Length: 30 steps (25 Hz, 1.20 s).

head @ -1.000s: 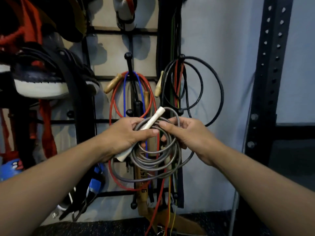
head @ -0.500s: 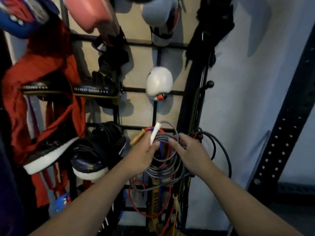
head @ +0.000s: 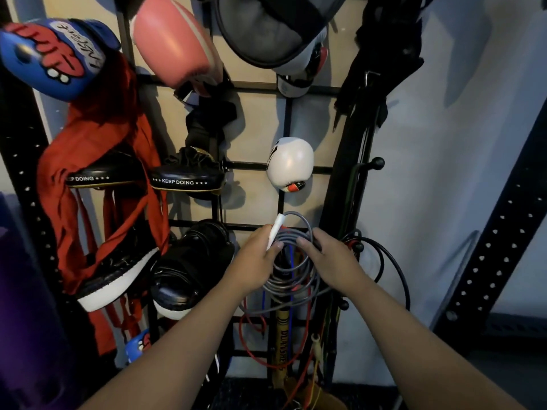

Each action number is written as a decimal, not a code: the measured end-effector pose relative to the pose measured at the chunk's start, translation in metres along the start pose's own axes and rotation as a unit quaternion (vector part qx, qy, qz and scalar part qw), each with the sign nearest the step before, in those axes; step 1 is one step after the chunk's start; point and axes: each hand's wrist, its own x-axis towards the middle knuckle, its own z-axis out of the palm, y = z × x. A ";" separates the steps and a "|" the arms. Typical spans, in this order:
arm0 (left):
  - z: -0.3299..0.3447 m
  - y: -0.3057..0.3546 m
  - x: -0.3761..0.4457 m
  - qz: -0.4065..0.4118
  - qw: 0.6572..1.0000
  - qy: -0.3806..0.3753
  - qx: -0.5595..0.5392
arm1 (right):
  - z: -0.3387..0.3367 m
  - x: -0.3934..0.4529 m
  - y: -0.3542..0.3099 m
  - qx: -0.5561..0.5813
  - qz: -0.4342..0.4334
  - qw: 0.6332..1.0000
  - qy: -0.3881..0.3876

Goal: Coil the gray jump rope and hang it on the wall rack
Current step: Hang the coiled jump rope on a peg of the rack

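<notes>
The gray jump rope (head: pixel 291 279) is wound into several loops and held up against the black wall rack (head: pixel 254 167). My left hand (head: pixel 254 258) grips the left side of the coil together with its white handle (head: pixel 275 230), which sticks up above my fingers. My right hand (head: pixel 328 258) pinches the right side of the coil near the top. The top loop arcs just above a horizontal bar of the rack. A hook behind the coil is hidden, so I cannot tell whether the rope rests on one.
Boxing gloves (head: pixel 174 42), black focus pads (head: pixel 183 179), a white glove (head: pixel 290 164) and red straps (head: pixel 97 161) hang on the rack. Red, blue and black ropes (head: pixel 393 261) hang behind and right of the coil. A black perforated upright (head: pixel 488 255) stands at the right.
Both hands have carried the coil up and closer to the rack, and my view has tilted upward, showing the gloves above. The grip on the coil and handle is unchanged.
</notes>
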 end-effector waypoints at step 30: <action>0.103 -0.216 0.185 -0.071 0.995 -0.052 0.055 | 0.136 0.209 0.190 -0.079 0.099 0.992 -0.031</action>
